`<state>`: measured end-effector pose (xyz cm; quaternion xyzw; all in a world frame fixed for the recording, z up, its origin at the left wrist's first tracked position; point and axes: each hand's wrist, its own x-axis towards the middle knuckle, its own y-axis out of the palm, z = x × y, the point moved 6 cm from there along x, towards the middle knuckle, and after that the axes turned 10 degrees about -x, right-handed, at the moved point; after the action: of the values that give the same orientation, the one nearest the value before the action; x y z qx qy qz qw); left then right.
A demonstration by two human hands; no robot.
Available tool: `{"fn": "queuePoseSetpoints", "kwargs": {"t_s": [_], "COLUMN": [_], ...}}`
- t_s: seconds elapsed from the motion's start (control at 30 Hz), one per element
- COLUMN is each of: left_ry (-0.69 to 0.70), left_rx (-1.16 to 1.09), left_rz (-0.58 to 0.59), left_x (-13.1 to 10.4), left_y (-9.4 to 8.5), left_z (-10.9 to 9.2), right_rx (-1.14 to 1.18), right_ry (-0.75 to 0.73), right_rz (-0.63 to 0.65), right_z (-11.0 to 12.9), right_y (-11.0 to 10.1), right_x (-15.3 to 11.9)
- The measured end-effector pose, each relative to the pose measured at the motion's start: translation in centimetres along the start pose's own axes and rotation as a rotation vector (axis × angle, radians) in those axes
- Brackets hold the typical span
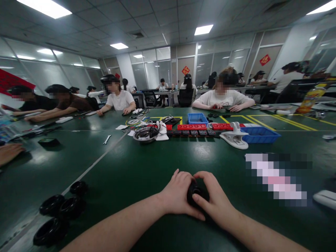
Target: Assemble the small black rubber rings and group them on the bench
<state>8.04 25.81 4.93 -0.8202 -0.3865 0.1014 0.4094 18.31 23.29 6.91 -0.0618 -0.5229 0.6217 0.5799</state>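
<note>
Both my hands meet over the green table around a glossy black ring-shaped piece (196, 191), whose exact kind I cannot make out. My left hand (177, 194) wraps its far and left side, with the thumb stretched below it. From the right, my right hand (215, 196) grips it between a curled index finger and the thumb. Fingers cover much of the piece. Several similar black rings (51, 231) lie in a loose group at the lower left, apart from my hands.
Ahead lie red power strips (194, 126), a metal bowl (144, 134) of cables, a white clamp base (236, 136) and blue trays (258, 134). A wrench (107, 139) lies left, near a co-worker's hand (10, 154). A blurred-out item (278, 180) is at right. People sit across the table.
</note>
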Motion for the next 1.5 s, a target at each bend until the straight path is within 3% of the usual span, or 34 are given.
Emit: {"fn": "queuePoseSetpoints", "kwargs": {"t_s": [0.23, 0.37, 0.8, 0.93, 1.1, 1.3, 1.5], "left_ry": [-0.03, 0.019, 0.164, 0.202, 0.185, 0.115, 0.017], "left_rx": [0.053, 0.047, 0.065, 0.032, 0.018, 0.099, 0.217], "left_rz": [-0.038, -0.023, 0.118, 0.157, 0.128, 0.029, -0.065], "left_x": [0.0, 0.1, 0.8, 0.7, 0.4, 0.1, -0.1], "left_y": [0.3, 0.3, 0.1, 0.2, 0.1, 0.1, 0.6], "left_z": [0.0, 0.1, 0.2, -0.1, 0.1, -0.1, -0.7], "right_rx": [-0.076, -0.09, -0.02, 0.017, -0.028, -0.129, -0.152], "right_ry": [0.038, 0.032, -0.359, -0.406, -0.37, -0.12, -0.042], "right_rz": [0.1, 0.128, 0.09, 0.112, 0.099, 0.084, 0.113], "right_z": [0.2, 0.5, 3.0, 3.3, 3.4, 1.5, 1.1], "right_y": [0.6, 0.6, -0.3, -0.4, -0.4, 0.3, 0.6], "right_x": [0.2, 0.4, -0.4, -0.7, -0.6, -0.1, 0.2]}}
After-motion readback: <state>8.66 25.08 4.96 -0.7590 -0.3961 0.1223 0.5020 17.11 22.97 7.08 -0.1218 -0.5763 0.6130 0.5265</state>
